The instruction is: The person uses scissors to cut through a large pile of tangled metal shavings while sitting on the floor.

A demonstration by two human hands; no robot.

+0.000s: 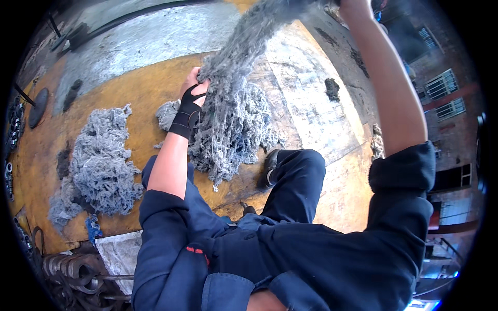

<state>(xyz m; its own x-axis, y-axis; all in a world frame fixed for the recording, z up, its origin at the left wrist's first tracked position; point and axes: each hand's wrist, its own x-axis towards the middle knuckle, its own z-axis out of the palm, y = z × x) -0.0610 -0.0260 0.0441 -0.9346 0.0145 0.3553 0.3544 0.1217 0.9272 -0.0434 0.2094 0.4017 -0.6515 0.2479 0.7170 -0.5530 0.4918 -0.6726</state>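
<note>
A long, loose bundle of grey yarn waste stretches from the pile up toward the top edge. My left hand, in a black wrist support, is closed on its lower left side, fingers partly buried in the strands. High at the top edge, my right hand is raised at the bundle's far end, which it appears to grip; its fingers are mostly cut off. Below and between my arms, a tangled heap of grey yarn waste lies on the floor by my shoe.
Another grey yarn heap lies at the left, with a blue scrap below it. Metal rings and bars crowd the lower left. A round dark base stands at the far left. A dark tuft lies right of the bundle.
</note>
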